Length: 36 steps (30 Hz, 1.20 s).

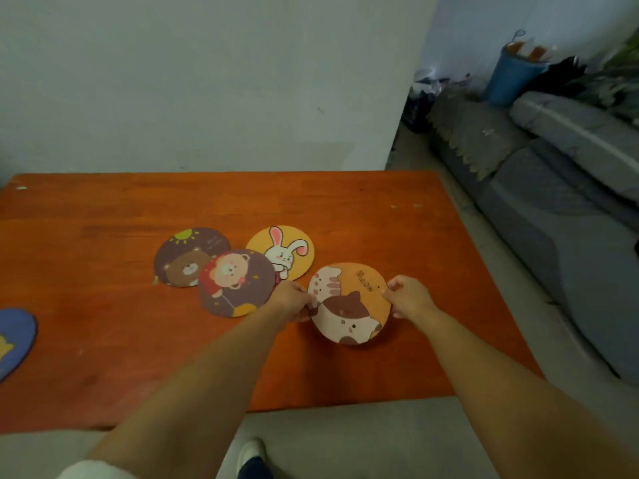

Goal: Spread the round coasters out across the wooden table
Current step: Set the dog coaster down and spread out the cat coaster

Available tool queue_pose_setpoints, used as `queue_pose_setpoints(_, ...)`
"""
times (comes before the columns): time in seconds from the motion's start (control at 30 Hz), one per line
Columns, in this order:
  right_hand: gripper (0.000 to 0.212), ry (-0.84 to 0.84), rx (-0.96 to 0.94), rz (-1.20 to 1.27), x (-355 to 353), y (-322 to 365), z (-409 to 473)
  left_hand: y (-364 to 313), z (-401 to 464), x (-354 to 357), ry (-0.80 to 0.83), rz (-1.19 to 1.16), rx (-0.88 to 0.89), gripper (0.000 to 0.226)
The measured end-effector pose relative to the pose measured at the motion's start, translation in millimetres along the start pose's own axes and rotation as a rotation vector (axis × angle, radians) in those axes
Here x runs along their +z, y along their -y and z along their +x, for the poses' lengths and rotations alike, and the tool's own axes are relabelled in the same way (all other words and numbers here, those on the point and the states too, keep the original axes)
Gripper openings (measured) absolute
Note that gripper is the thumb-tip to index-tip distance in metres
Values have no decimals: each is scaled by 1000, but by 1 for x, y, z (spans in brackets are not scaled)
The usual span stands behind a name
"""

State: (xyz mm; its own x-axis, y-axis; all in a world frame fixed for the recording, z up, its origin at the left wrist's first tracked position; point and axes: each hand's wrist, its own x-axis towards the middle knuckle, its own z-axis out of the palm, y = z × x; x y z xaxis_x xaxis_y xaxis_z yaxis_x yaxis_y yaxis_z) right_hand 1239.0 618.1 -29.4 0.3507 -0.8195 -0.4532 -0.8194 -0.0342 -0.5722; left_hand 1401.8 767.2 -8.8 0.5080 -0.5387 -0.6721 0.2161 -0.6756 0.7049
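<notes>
Several round cartoon coasters lie on the orange-brown wooden table (103,340). The orange cat coaster (349,305), marked "Meow", sits right of centre. My left hand (290,302) pinches its left edge and my right hand (409,297) pinches its right edge. To its left a purple bear coaster (235,283) overlaps a dark brown-bear coaster (186,255) and a yellow rabbit coaster (281,250). A blue coaster (15,340) is cut off at the table's left edge.
A white wall stands behind the table's far edge. A grey sofa (553,209) runs along the right, with a blue bucket (511,77) and clutter at its far end. A shoe (250,454) shows on the floor below the near table edge.
</notes>
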Motion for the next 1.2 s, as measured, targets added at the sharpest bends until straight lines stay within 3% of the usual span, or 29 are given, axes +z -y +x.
queue_pose_setpoints(0.13,7,63,23,11,-22,-44,-1,17,-13,53,-83,4,-31,32)
queue_pose_setpoints(0.27,14,99,40,-30,-27,-70,-2,32,-13,83,-153,40,-37,34)
queue_pose_setpoints(0.43,8,106,20,-43,-20,-81,2,41,-3,97,-250,287,24,37)
queue_pose_setpoints(0.53,20,92,-17,-159,-11,-82,2,46,4,96,-281,418,47,38)
queue_pose_setpoints(0.6,23,84,-48,-279,-7,-85,1,45,6,96,-249,501,58,29)
queue_pose_setpoints(0.67,17,75,-77,-392,-7,-82,1,40,7,97,-230,588,62,7)
queue_pose_setpoints(0.7,18,71,-88,-428,-8,-80,2,38,8,96,-240,611,66,12)
queue_pose_setpoints(0.77,34,63,-79,-453,-12,-73,3,36,7,91,-237,642,63,28)
queue_pose_setpoints(0.87,52,59,-60,-484,-17,-59,3,38,2,73,-253,688,66,32)
queue_pose_setpoints(1.2,39,98,-210,-338,31,44,-1,43,-2,-63,-462,606,73,30)
